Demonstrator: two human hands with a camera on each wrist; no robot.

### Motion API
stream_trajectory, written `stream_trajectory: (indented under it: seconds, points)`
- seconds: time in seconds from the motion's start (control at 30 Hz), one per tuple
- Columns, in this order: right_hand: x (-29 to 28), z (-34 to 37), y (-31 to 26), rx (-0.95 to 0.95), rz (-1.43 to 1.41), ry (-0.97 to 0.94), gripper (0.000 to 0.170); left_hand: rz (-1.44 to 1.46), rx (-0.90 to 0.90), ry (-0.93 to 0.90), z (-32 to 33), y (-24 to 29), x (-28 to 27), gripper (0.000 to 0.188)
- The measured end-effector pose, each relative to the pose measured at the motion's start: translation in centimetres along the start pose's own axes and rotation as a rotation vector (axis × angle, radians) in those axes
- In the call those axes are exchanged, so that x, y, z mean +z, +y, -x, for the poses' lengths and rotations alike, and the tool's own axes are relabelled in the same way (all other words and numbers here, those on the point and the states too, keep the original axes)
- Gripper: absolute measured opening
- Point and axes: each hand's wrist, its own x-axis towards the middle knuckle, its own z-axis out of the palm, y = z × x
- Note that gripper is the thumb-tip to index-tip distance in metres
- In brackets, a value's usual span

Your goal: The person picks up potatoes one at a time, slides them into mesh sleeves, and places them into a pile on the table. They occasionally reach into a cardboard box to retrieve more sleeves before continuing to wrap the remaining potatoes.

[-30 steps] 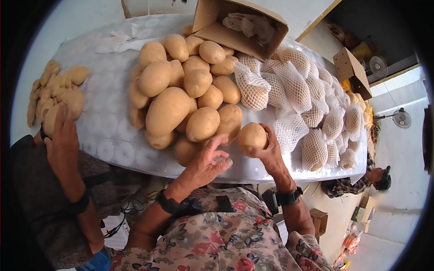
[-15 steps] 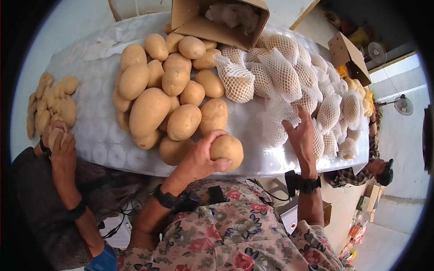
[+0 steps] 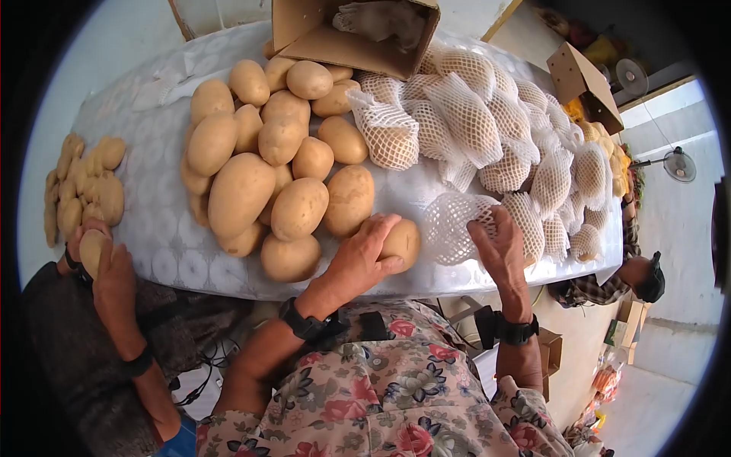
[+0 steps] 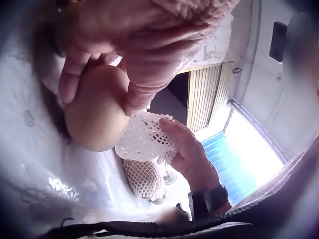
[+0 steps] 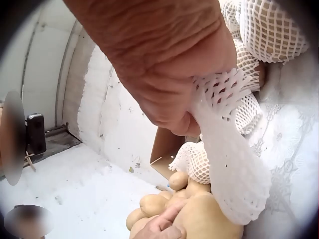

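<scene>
My left hand grips a smooth tan potato at the table's front edge, thumb on the near side and fingers over the top, as the left wrist view also shows. To its right, my right hand pinches a white foam net sleeve by one end. In the right wrist view the sleeve hangs limp from the fingers, its far end pointing toward the potato. Bare potatoes are heaped behind my left hand. Net-wrapped potatoes lie piled beyond my right hand.
A cardboard box lies on its side at the table's back, with pale netting inside. On the left, another person's hands hold a potato beside a smaller heap. A person in a dark cap is at the right.
The potato passed from my right hand to my left. My right hand then reached right, took the foam net sleeve and drew it toward the potato.
</scene>
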Motion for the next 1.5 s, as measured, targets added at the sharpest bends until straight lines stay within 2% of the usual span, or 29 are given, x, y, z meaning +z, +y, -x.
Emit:
stream_trajectory:
  seconds: [0.03, 0.13, 0.17, 0.2, 0.3, 0.4, 0.43, 0.53, 0.63, 0.77, 0.83, 0.93, 0.97, 1.07, 1.1, 1.13, 1.2, 1.3, 1.33, 1.4, 1.43, 1.5]
  points:
    - [0.2, 0.0, 1.0, -0.034, -0.105, 0.01, 0.027, -0.009, 0.015, 0.017, 0.0, 0.2, 0.0, 0.062]
    - [0.5, 0.6, -0.7, -0.11, -0.133, -0.035, 0.024, -0.08, -0.068, -0.071, 0.5, 1.1, -0.6, 0.064]
    - [1.2, 1.1, -2.0, -0.042, -0.34, -0.068, 0.022, -0.111, -0.052, -0.077, 0.7, 1.4, -0.9, 0.064]
    - [1.8, 1.5, -2.2, 0.043, -0.371, -0.121, 0.024, -0.143, -0.034, -0.086, 0.9, 1.7, -1.3, 0.063]
    - [3.4, 1.7, -1.4, -0.251, -0.085, -0.165, 0.024, -0.202, -0.005, -0.101, 1.3, 1.8, -1.9, 0.061]
    - [3.3, 1.1, -2.3, -0.326, 0.058, -0.132, 0.023, -0.253, -0.005, -0.123, 1.5, 2.1, -2.3, 0.057]
    - [2.5, 1.3, -3.6, -0.27, 0.088, -0.161, 0.025, -0.27, -0.01, -0.134, 1.6, 2.3, -2.4, 0.055]
    - [2.4, 0.8, -3.3, -0.584, 0.21, -0.015, 0.025, -0.298, 0.057, 0.002, 2.0, 2.6, -2.5, 0.048]
    - [2.6, 1.6, -4.1, -0.598, 0.263, -0.094, 0.025, 0.035, -0.059, -0.02, 1.8, 4.1, -4.4, 0.044]
    - [4.3, 2.4, -5.5, -0.824, 0.329, -0.171, 0.027, 0.432, 0.083, 0.145, 1.3, 4.2, -3.9, 0.053]
    - [4.9, 2.7, -5.9, -0.903, 0.318, -0.239, 0.026, 0.394, -0.005, 0.123, 1.6, 4.5, -4.5, 0.051]
    - [4.1, 2.4, -6.1, -0.894, 0.348, -0.369, 0.028, 0.372, -0.044, 0.175, 2.2, 4.4, -4.4, 0.038]
    - [3.6, 2.4, -6.1, -0.878, 0.269, -0.373, 0.029, 0.348, -0.059, 0.197, 2.4, 4.0, -4.6, 0.035]
    - [2.3, 2.5, -5.3, -0.638, -0.212, -0.299, 0.031, 0.396, -0.065, 0.329, 3.2, 3.4, -4.9, 0.021]
    - [2.3, 1.9, -4.5, -0.609, -0.215, -0.221, 0.034, 0.4, -0.065, 0.355, 3.7, 3.3, -5.4, 0.02]
    - [2.8, 1.6, -3.6, -0.416, -0.308, -0.197, 0.042, 0.403, -0.064, 0.38, 4.2, 3.1, -5.9, 0.019]
    - [3.4, 0.6, -2.3, -0.123, -0.342, -0.28, 0.057, 0.397, -0.074, 0.399, 5.2, 1.7, -6.3, 0.017]
    - [5.2, 0.6, -0.6, -0.317, -0.016, -0.401, 0.081, 0.297, -0.088, 0.464, 6.9, 1.0, -7.0, 0.016]
    - [6.1, 0.9, -1.3, -0.299, 0.011, -0.42, 0.088, 0.324, -0.107, 0.472, 7.4, 0.9, -7.1, 0.015]
    - [8.2, 1.0, -1.9, -0.327, 0.12, -0.425, 0.094, 0.379, -0.136, 0.488, 7.9, 0.9, -7.2, 0.014]
    - [8.8, 0.9, -2.7, -0.241, 0.217, -0.494, 0.096, 0.413, -0.153, 0.492, 8.1, 1.1, -7.2, 0.014]
    - [9.5, 0.5, -2.3, -0.27, 0.266, -0.509, 0.093, 0.48, -0.19, 0.506, 8.1, 1.5, -7.2, 0.013]
